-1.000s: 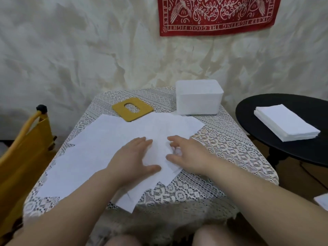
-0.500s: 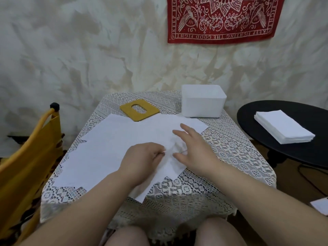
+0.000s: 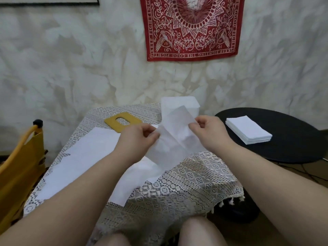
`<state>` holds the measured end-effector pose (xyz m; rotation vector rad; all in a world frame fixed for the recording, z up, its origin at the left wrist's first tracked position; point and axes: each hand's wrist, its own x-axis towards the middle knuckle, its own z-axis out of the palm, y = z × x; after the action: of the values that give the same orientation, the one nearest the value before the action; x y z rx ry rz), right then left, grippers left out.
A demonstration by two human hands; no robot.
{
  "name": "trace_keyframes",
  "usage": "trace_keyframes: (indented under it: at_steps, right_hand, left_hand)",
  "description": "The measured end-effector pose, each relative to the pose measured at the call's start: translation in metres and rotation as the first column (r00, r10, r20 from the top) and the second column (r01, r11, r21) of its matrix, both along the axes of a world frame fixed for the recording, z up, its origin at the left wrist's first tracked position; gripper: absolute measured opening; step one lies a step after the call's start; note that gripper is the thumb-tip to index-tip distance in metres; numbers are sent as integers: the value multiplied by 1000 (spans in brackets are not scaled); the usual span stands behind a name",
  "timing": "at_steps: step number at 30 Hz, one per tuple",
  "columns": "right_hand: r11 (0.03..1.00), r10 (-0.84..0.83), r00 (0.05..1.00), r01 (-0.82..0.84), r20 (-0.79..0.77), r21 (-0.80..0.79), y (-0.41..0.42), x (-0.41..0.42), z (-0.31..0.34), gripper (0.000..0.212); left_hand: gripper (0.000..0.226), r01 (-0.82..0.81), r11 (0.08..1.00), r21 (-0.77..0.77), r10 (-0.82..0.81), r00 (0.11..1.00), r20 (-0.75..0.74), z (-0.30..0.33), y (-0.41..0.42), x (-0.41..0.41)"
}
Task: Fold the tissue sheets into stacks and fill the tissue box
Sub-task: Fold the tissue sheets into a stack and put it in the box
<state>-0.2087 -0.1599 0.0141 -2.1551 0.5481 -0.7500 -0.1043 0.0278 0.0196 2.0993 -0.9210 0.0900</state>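
Observation:
A thin white tissue sheet (image 3: 170, 139) hangs in the air over the lace-covered table (image 3: 186, 183). My left hand (image 3: 140, 139) pinches its left edge and my right hand (image 3: 207, 132) pinches its upper right edge. Several more white sheets (image 3: 85, 157) lie spread flat on the table below, partly under my left forearm. The white tissue box (image 3: 179, 103) stands at the table's far edge, half hidden behind the lifted sheet. Its yellow lid (image 3: 122, 120) with an oval slot lies flat to the left of the box.
A round black side table (image 3: 292, 139) on the right carries a stack of folded white tissues (image 3: 248, 129). A yellow chair (image 3: 19, 162) stands close to the table's left side. A red patterned cloth (image 3: 191, 27) hangs on the wall behind.
Both hands were pressing on the flat sheets; they have pinched one sheet and lifted it off the table, up in front of the box. The camera has tilted upward.

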Motion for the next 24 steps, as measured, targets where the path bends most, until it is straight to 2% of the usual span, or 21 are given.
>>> trace_keyframes:
  at_steps: [2, 4, 5, 7, 9, 11, 13, 15, 17, 18, 21, 22, 24]
  right_hand:
    - [997, -80, 997, 80, -10, -8, -3, -5, 4, 24]
    - [978, -186, 982, 186, 11, -99, -2, -13, 7, 42]
    - [970, -187, 981, 192, 44, -152, 1, -18, 9, 47]
    - [980, -56, 997, 66, 57, -187, 10, -23, 9, 47]
    - [986, 125, 992, -126, -16, -106, 18, -22, 4, 48]
    - [977, 202, 978, -205, -61, -63, 19, -16, -3, 47]
    - [972, 223, 973, -227, -63, -56, 18, -11, -8, 40]
    - [970, 241, 970, -242, -36, -22, 17, -9, -11, 20]
    - [974, 213, 976, -215, -33, -68, 15, -11, -10, 4]
    - [973, 204, 978, -207, -41, -105, 15, -13, -9, 5]
    - [947, 207, 971, -230, -122, -223, 12, -18, -2, 7]
    - [935, 204, 966, -240, -159, -261, 11, -20, 1, 6]
    - [919, 187, 961, -245, -206, -308, 8, -23, 6, 7]
  left_hand:
    - [8, 29, 999, -33, -30, 999, -18, 5, -7, -6]
    - [9, 48, 997, -66, -50, 998, -29, 7, -11, -10]
    - [11, 63, 995, -79, -66, 997, -30, 8, -12, -12]
    - [15, 95, 991, -98, -98, 995, -25, 7, -13, -15]
    - [21, 108, 988, -107, -109, 994, -11, 6, -15, -18]
    - [25, 115, 984, -134, -118, 993, -20, 5, -15, -20]
    - [24, 122, 976, -180, -131, 991, -38, 5, -14, -21]
    - [24, 114, 972, -207, -127, 991, -51, 3, -14, -20]
    - [18, 80, 975, -206, -92, 995, -45, 2, -16, -20]
    - [13, 58, 980, -191, -61, 998, -9, 2, -17, -20]
    - [50, 80, 993, -89, -60, 975, 212, 5, -21, -18]
    - [52, 111, 993, -39, -97, 959, 265, 9, -22, -19]
    - [33, 141, 988, 59, -152, 940, 305, 15, -27, -20]
